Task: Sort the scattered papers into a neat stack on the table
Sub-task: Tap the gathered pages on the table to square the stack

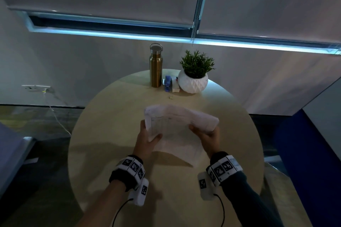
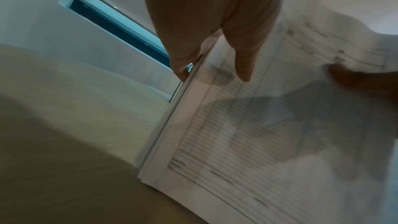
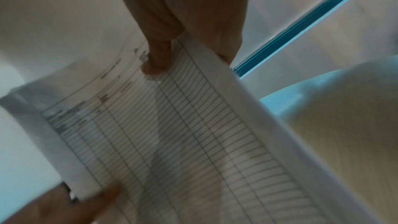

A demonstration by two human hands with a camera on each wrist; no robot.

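A bundle of white printed papers (image 1: 177, 130) with ruled tables is held up off the round wooden table (image 1: 103, 134), tilted toward me, its top edge curling away. My left hand (image 1: 147, 136) grips the bundle's left edge, thumb on the front. In the left wrist view the papers (image 2: 269, 134) show several sheet edges under the left hand (image 2: 213, 64), thumb on the front and fingers behind. My right hand (image 1: 206, 134) pinches the right edge. In the right wrist view the right hand (image 3: 172, 54) lays its thumb on the papers (image 3: 183, 134).
At the table's far edge stand a gold metal bottle (image 1: 156, 66), a blue stapler (image 1: 167, 83), a small white box (image 1: 175, 84) and a potted plant (image 1: 194, 73). A small clip (image 1: 171, 97) lies in front of them. A blue chair (image 1: 310, 153) is at the right.
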